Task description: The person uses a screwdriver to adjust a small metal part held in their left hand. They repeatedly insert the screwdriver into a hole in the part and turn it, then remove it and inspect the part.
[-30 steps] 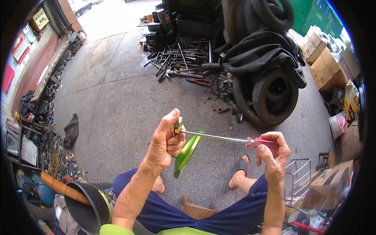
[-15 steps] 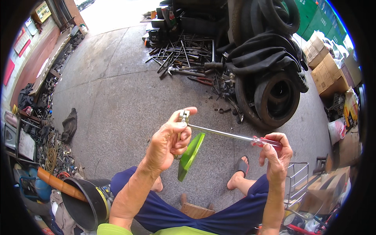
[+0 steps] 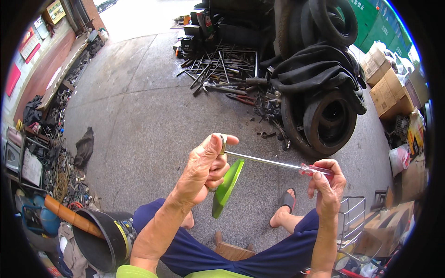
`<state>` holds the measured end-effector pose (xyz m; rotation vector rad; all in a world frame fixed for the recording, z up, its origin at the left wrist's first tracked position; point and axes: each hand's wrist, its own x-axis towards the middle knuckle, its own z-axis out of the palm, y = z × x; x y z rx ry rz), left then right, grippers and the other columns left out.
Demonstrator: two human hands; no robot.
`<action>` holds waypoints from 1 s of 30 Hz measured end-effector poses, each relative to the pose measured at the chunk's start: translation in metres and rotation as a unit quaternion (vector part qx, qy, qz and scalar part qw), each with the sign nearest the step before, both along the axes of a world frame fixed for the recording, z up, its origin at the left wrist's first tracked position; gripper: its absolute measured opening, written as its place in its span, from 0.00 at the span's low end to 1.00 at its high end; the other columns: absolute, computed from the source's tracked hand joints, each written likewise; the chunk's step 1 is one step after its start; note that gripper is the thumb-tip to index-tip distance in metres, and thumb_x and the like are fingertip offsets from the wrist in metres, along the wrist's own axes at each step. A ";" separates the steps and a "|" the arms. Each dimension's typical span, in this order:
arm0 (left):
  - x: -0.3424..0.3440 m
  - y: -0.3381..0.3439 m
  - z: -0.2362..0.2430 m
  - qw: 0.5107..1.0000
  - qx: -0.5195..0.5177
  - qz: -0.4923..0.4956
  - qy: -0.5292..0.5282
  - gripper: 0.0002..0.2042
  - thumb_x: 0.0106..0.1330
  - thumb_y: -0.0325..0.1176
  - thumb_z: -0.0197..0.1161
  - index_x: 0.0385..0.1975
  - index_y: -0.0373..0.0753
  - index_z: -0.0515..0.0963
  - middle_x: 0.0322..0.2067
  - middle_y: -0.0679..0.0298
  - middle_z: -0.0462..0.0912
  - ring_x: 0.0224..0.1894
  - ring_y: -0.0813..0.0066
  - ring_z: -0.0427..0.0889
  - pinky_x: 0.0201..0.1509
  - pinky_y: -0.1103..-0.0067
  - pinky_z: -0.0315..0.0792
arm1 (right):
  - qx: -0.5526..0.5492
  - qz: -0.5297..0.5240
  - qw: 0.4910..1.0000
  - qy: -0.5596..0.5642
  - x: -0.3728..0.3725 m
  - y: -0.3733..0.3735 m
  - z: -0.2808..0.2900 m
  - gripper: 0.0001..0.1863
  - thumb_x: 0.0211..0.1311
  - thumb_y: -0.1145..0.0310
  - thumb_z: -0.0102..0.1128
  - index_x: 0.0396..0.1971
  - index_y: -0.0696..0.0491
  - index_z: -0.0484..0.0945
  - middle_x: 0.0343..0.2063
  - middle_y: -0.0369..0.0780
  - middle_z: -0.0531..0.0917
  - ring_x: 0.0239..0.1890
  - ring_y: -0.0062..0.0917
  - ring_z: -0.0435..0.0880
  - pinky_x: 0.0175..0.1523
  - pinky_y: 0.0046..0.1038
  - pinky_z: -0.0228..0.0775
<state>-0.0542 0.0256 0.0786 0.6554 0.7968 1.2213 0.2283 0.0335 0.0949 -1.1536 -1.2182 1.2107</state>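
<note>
My right hand [image 3: 330, 187] is closed round the clear red handle of a screwdriver [image 3: 264, 161]. Its long steel shaft runs left, and the tip meets a brass-coloured metal fitting [image 3: 224, 143] in my left hand. Curled fingers of my left hand [image 3: 204, 164] wrap that fitting, with the thumb raised along its top; most of it is hidden. Below the same hand hangs a bright green flat piece [image 3: 227, 189], tilted. Whether it is joined to the fitting I cannot tell.
Beyond my hands lie heaped hand tools [image 3: 220, 69] and a stack of black tyres [image 3: 330, 121]. At left are a black bucket [image 3: 99, 241], tangled cables and scrap. A wire rack [image 3: 351, 220] and cardboard boxes [image 3: 389, 92] stand right. A small wooden stool [image 3: 233, 251] is between my legs.
My left hand has turned the metal fitting, so less of it shows, and the thumb has lifted. The screwdriver and my right hand stay nearly in place.
</note>
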 end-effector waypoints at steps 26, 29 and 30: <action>-0.010 -0.004 -0.005 0.991 -0.081 -0.017 -0.104 0.17 0.67 0.40 0.48 0.40 0.31 0.75 0.18 0.74 0.60 0.16 0.90 0.55 0.15 0.89 0.46 | 0.017 0.010 0.999 -0.025 -0.005 0.001 -0.006 0.14 0.60 0.69 0.65 0.40 0.59 0.72 0.25 0.38 0.80 0.16 0.13 0.72 0.23 0.17 0.70; -0.009 -0.004 -0.002 0.992 -0.079 -0.026 -0.093 0.19 0.68 0.42 0.46 0.41 0.30 0.75 0.19 0.74 0.59 0.16 0.89 0.55 0.15 0.89 0.46 | 0.034 0.002 0.999 -0.026 -0.004 0.001 -0.007 0.15 0.60 0.68 0.65 0.41 0.60 0.72 0.28 0.40 0.80 0.16 0.13 0.72 0.21 0.16 0.68; -0.009 -0.004 -0.002 0.993 -0.075 -0.030 -0.090 0.20 0.69 0.43 0.45 0.41 0.30 0.75 0.19 0.74 0.59 0.16 0.89 0.55 0.15 0.89 0.46 | 0.036 0.001 0.999 -0.033 -0.001 0.001 -0.008 0.16 0.60 0.68 0.65 0.42 0.60 0.72 0.29 0.40 0.81 0.16 0.12 0.72 0.21 0.16 0.67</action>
